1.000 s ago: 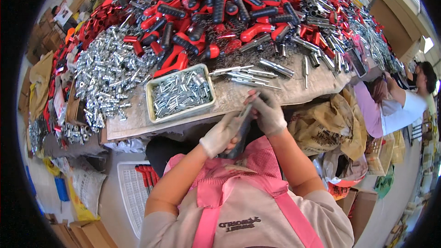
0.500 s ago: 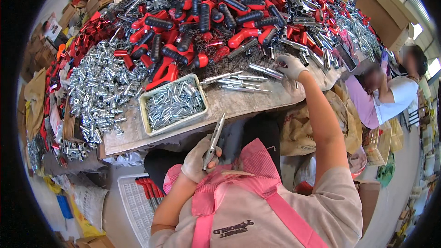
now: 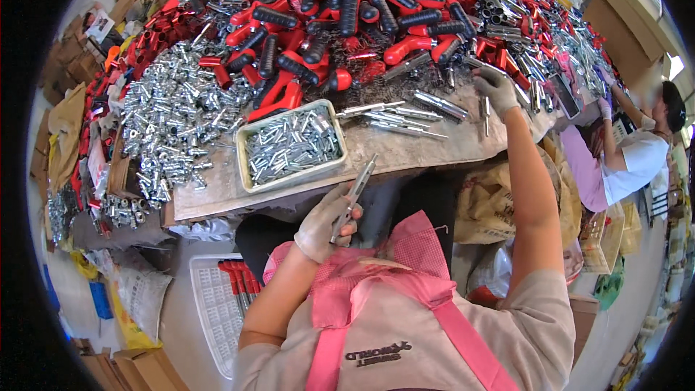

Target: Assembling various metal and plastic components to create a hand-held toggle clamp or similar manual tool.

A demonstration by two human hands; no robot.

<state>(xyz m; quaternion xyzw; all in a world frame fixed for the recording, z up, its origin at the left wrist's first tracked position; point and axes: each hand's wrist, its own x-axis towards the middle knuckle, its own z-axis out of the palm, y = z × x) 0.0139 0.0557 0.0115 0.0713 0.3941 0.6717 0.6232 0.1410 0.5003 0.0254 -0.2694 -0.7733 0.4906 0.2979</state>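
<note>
My left hand (image 3: 326,223), in a pale glove, is closed round a silver metal tube with a narrow tip (image 3: 355,199), tilted up and away from my lap. My right hand (image 3: 498,89), gloved too, reaches over the table at the right with thumb and fingers apart. Its fingertips are beside the end of a silver tube (image 3: 474,63) at the pile's edge; whether they touch is unclear. A thin metal rod (image 3: 486,117) lies just below that hand. Several slim silver tubes (image 3: 405,122) lie left of it, next to a white tray (image 3: 242,166) of small metal pins.
Red-and-black handles (image 3: 347,14) heap up at the back centre, with small silver fittings (image 3: 177,116) to their left. A white basket (image 3: 206,304) of red-handled pieces stands low at my left. A co-worker (image 3: 637,159) sits at the far right near cardboard boxes (image 3: 622,22).
My right hand has moved away from the loose tubes, up toward the pile's right edge. My left hand still holds its tube. The whole view has shifted slightly.
</note>
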